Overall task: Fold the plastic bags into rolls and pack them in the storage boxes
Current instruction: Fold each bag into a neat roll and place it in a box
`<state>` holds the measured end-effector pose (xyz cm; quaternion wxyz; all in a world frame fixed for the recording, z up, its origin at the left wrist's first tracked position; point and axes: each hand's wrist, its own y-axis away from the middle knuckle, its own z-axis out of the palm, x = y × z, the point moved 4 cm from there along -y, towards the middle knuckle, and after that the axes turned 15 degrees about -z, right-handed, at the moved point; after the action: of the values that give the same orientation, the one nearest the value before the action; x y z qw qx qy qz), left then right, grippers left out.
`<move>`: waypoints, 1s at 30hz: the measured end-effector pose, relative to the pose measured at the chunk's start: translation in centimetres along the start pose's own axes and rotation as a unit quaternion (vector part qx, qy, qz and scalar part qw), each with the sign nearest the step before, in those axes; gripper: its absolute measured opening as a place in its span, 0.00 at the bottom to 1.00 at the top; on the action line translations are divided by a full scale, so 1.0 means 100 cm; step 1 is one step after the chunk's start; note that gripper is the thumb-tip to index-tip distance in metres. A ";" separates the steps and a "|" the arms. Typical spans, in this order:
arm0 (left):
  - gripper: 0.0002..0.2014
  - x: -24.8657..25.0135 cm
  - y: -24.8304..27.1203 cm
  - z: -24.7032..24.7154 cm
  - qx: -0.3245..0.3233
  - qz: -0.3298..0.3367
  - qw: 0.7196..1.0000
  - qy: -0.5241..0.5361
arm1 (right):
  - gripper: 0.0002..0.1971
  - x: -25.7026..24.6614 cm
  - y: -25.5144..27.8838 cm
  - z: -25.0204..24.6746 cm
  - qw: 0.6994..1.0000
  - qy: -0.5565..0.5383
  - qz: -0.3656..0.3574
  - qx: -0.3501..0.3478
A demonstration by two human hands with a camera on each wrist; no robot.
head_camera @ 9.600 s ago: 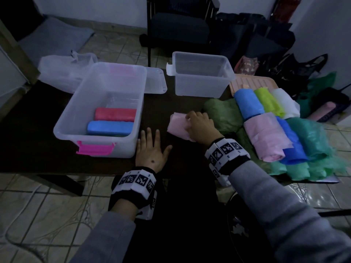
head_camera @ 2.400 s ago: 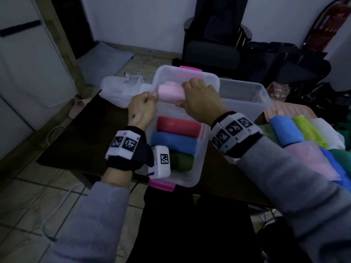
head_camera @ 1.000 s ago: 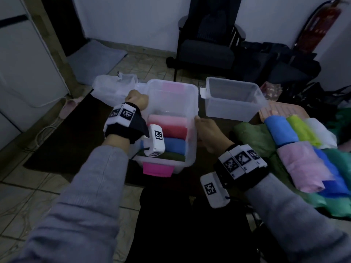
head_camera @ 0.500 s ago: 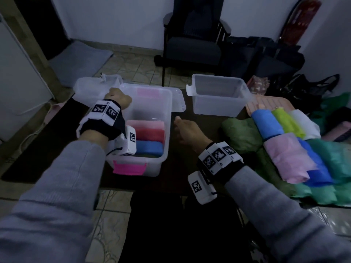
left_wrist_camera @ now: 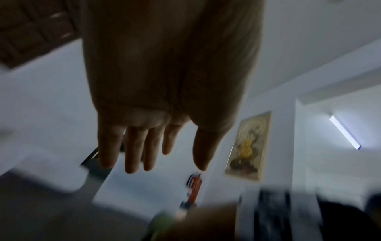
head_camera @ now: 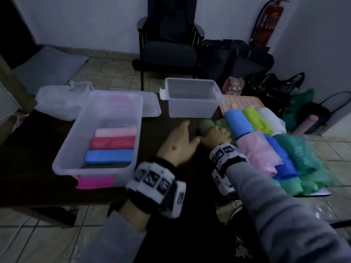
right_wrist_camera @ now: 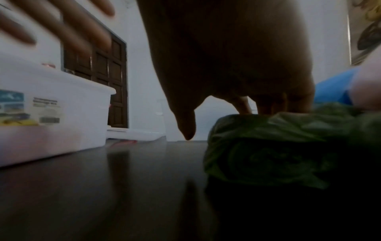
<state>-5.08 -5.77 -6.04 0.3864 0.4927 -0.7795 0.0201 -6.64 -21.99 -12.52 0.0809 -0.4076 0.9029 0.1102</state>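
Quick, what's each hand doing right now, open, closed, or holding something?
Left hand: open, fingers straight, holding nothing.
Right hand: fingers rest on top of the dark green bag; no clear grip.

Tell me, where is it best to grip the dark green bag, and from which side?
Probably grip the dark green bag at its rolled left end, from above: the right hand rests there already, and the open table side leaves the left hand room.

The storage box (head_camera: 79, 158) holding rolled bags (head_camera: 112, 143) sits left on the table (head_camera: 28, 149). An empty box (head_camera: 191, 103) stands behind; unrolled bags (head_camera: 266, 141) lie right.
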 end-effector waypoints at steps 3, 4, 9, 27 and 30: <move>0.31 -0.043 -0.014 0.048 -0.062 -0.062 0.994 -0.065 | 0.40 0.006 0.000 0.002 0.999 0.032 -0.013 -0.002; 0.31 -0.056 -0.019 0.056 -0.066 -0.079 0.991 -0.081 | 0.39 0.008 0.000 0.001 1.000 0.026 -0.014 -0.005; 0.34 -0.087 -0.027 0.074 -0.050 -0.100 0.985 -0.132 | 0.40 0.005 -0.002 0.005 0.998 -0.018 -0.042 -0.052; 0.35 -0.101 -0.026 0.082 -0.013 -0.054 0.988 -0.144 | 0.41 -0.027 0.021 0.008 0.856 -0.508 -0.049 -0.079; 0.35 -0.101 -0.027 0.083 -0.012 -0.049 0.990 -0.131 | 0.39 -0.025 0.022 0.014 0.821 -0.565 0.009 -0.080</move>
<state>-5.61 -2.94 -19.04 0.2870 0.5244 -0.7983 -0.0727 -6.59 -18.46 -13.03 0.5436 -0.2710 0.6901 0.3936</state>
